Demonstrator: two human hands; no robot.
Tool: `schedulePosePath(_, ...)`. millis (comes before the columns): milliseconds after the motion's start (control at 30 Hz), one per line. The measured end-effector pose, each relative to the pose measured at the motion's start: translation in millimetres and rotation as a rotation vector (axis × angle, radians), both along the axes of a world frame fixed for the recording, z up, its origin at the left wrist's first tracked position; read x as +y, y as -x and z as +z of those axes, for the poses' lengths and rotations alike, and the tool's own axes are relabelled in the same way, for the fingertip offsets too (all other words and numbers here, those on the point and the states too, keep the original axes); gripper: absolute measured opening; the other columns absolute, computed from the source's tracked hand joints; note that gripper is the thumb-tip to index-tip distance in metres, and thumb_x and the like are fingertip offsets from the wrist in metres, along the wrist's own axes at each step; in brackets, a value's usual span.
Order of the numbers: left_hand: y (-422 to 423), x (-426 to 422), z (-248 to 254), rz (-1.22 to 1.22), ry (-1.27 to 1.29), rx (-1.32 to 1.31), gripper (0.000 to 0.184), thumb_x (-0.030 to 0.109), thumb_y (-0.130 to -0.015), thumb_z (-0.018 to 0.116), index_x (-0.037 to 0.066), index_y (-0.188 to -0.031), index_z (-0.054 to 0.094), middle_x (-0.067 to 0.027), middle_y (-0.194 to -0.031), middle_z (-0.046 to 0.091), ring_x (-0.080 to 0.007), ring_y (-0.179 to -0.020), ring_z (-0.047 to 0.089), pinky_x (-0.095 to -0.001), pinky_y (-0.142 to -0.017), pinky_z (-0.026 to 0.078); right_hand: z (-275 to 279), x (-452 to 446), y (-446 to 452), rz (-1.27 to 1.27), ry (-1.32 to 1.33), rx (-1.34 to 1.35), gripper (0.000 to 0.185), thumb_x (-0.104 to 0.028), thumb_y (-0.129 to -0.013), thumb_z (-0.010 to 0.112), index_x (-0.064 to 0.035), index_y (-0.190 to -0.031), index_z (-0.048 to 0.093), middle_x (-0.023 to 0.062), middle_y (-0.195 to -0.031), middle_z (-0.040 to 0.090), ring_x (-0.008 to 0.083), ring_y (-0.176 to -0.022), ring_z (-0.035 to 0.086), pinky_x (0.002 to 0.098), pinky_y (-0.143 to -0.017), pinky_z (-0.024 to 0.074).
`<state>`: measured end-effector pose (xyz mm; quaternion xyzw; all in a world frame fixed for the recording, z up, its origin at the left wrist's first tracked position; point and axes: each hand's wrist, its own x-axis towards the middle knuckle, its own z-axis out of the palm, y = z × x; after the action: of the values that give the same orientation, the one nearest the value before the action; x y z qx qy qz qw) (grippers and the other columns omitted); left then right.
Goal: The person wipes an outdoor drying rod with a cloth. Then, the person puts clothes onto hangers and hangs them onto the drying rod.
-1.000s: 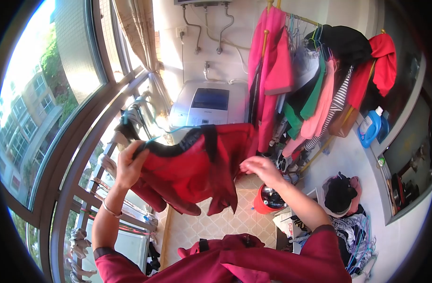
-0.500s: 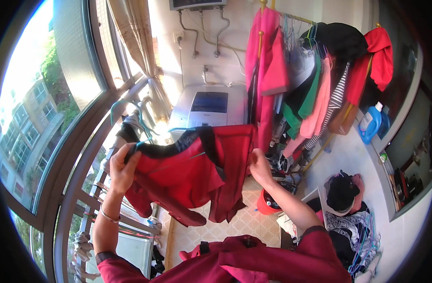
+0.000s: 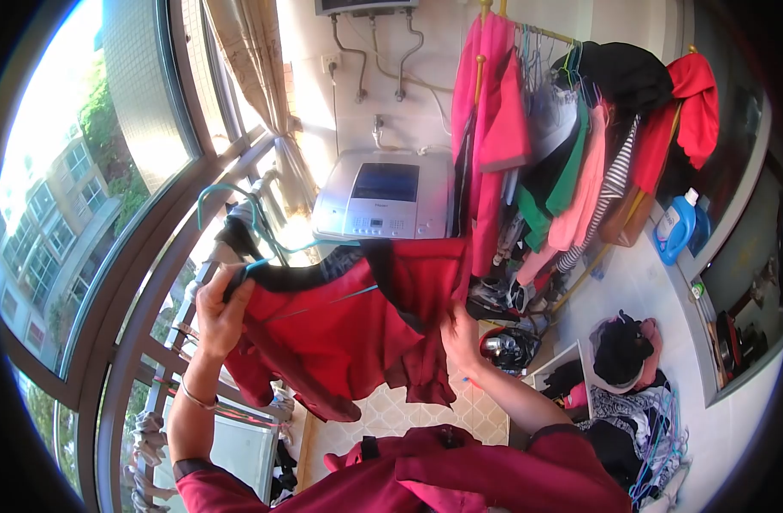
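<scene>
Red garment (image 3: 332, 333) hangs before the washing machine (image 3: 383, 224), left hand (image 3: 221, 316) clutching one end; right hand (image 3: 462, 338), grip unclear, has dropped lower along the opposite edge, so both sides seem handled

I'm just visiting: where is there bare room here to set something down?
The top of the washing machine looks bare, between the wall tap and the red garment. A patch of tiled floor lies open between that garment and the wearer's shirt. Crowded: the clothes rack, and the lower right, heaped with clothes and hangers.
</scene>
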<state>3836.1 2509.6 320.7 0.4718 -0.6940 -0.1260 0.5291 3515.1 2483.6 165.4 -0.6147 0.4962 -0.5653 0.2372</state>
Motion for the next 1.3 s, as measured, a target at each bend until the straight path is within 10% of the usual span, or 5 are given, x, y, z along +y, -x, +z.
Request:
schedulePosePath(200,11.5,-0.1,-1.5,0.017,0.173,-0.121,0.01,0.004,-0.08,0.054,-0.001,-0.089,0.056,-0.005,-0.06,0.049,-0.0101,-0.053,0.045,-0.0242,-0.051,0.038,-14.1,-16.3,15.2,0.2,-0.353,0.241,0.028,-0.022,-0.086,0.046,0.0043,-0.077,0.054,0.0189,-0.059,0.051,0.0207,-0.052,0.053,0.0359,-0.054,0.0398)
schedulePosePath(600,26.7,15.5,0.2,0.008,0.03,-0.129,0.012,0.002,-0.078,0.055,-0.001,-0.089,0.057,-0.0038,-0.058,0.046,-0.0102,-0.054,0.043,-0.0237,-0.051,0.037,-69.5,-70.1,23.8,0.583,-0.841,-0.942,0.015,-0.012,-0.081,0.054,-0.0031,-0.092,0.054,0.0071,-0.084,0.059,0.0168,-0.076,0.058,0.0272,-0.066,0.0479)
schedulePosePath(767,23.2,20.3,-2.9,-0.004,-0.029,-0.07,0.011,0.002,-0.078,0.055,-0.001,-0.089,0.057,-0.0025,-0.056,0.045,-0.0089,-0.053,0.042,-0.0228,-0.049,0.035,-95.6,-78.1,19.1,0.665,-0.923,-0.977,0.019,-0.013,-0.083,0.052,-0.003,-0.099,0.052,0.0073,-0.091,0.058,0.0177,-0.082,0.057,0.0286,-0.071,0.0472)
schedulePosePath(1167,2.4,21.0,-22.2,0.106,-0.056,-0.07,0.011,0.003,-0.079,0.055,0.0,-0.09,0.056,-0.0038,-0.059,0.047,-0.009,-0.053,0.042,-0.0231,-0.049,0.035,-73.1,-55.4,70.7,0.962,-0.964,-1.08,0.04,-0.015,-0.089,0.044,-0.0045,-0.127,0.038,0.0091,-0.121,0.048,0.0211,-0.105,0.051,0.0348,-0.091,0.0419)
schedulePosePath(1300,-0.1,25.4,-19.5,0.173,0.052,-0.208,0.013,0.002,-0.079,0.055,0.0,-0.091,0.056,-0.0055,-0.059,0.048,-0.0112,-0.053,0.043,-0.0239,-0.05,0.037,-21.5,-40.3,95.0,0.902,-0.606,-1.121,0.046,-0.004,-0.078,0.052,-0.0033,-0.123,0.041,0.0141,-0.121,0.048,0.0267,-0.108,0.05,0.0397,-0.095,0.0387)
